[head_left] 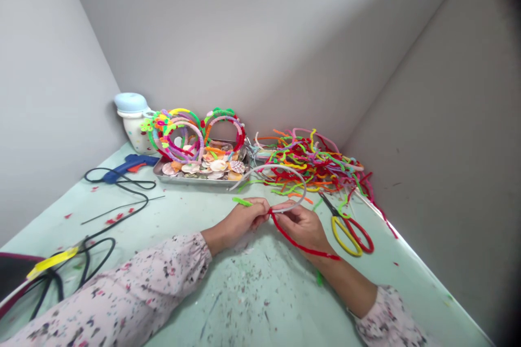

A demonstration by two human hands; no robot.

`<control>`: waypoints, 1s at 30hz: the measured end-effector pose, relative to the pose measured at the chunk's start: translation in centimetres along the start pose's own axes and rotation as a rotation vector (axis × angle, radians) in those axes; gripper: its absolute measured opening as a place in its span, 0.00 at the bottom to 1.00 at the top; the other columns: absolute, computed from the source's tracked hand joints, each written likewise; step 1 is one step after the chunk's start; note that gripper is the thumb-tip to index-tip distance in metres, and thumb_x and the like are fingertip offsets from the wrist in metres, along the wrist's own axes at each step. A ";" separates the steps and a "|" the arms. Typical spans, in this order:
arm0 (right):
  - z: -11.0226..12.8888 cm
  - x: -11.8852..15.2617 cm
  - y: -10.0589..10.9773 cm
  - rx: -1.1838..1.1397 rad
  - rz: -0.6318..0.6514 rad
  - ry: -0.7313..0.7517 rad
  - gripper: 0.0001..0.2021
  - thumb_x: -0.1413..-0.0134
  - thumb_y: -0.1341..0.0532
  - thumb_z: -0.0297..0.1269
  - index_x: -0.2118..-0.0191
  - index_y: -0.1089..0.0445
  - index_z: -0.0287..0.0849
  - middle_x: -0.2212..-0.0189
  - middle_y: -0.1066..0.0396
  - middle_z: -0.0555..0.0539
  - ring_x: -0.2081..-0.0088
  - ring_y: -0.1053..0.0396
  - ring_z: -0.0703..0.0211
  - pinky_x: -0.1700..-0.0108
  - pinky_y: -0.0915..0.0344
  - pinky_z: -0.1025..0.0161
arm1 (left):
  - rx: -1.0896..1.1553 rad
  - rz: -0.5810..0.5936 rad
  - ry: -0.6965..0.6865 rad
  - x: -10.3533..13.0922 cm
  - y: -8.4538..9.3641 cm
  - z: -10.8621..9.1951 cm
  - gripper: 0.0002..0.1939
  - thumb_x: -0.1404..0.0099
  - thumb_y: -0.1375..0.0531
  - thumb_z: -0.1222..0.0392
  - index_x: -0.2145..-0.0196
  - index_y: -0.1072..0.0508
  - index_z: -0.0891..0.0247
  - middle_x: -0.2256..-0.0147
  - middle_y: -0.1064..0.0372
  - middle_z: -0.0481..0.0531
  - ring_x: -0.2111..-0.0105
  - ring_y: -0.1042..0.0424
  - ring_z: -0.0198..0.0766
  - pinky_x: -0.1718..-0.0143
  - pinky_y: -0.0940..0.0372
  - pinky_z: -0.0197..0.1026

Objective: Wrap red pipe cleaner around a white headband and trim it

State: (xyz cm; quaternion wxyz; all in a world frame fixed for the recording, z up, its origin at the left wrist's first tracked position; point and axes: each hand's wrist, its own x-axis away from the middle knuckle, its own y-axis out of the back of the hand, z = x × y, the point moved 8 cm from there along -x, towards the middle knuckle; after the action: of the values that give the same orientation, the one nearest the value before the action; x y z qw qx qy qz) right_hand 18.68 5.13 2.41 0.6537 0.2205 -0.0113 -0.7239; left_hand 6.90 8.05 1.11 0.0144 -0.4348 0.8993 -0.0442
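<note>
Left hand (247, 218): red pipe cleaner (309, 251) pinched at headband (304, 184) end.
Right hand (304, 226): headband pinched.
Headband: held, arched toward 12 o'clock from both hands.
Scissors (335, 212): laid at right hand's 3 o'clock.

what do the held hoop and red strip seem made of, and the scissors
Hoop: probably plastic, smooth, with an even pale surface. Red strip: likely chenille, matte, with fuzzy-looking edges. Scissors: dark blades, probably metal; smooth, bright red and yellow handles, likely plastic.
</note>
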 end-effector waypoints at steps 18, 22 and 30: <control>-0.9 0.4 -0.5 -0.193 0.055 -0.081 0.09 0.51 0.38 0.40 0.66 0.25 0.42 0.69 0.27 0.47 0.75 0.33 0.63 0.72 0.33 0.65 | 0.013 0.005 0.012 0.0 -0.1 0.2 0.06 0.47 0.50 0.65 0.80 0.39 0.65 0.83 0.47 0.42 0.83 0.51 0.28 0.81 0.56 0.34; -0.8 0.3 -0.5 -0.220 0.038 -0.118 0.09 0.53 0.37 0.40 0.66 0.26 0.41 0.70 0.27 0.47 0.77 0.33 0.63 0.73 0.34 0.65 | 0.003 0.006 0.013 0.0 -0.1 0.1 0.06 0.45 0.49 0.65 0.79 0.38 0.65 0.83 0.48 0.42 0.83 0.51 0.28 0.81 0.57 0.34; -0.6 0.4 -0.3 -0.100 0.022 -0.131 0.08 0.51 0.39 0.36 0.66 0.26 0.40 0.75 0.27 0.50 0.78 0.32 0.63 0.74 0.35 0.67 | -0.014 0.008 -0.030 0.0 -0.2 -0.1 0.07 0.42 0.48 0.63 0.77 0.38 0.65 0.81 0.48 0.43 0.82 0.51 0.28 0.81 0.56 0.34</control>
State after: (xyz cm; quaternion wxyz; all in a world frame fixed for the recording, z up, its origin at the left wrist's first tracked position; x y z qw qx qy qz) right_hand 18.63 4.98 1.64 0.6696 0.1397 -0.0203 -0.7292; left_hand 7.09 7.94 1.27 0.0251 -0.4320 0.9010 -0.0314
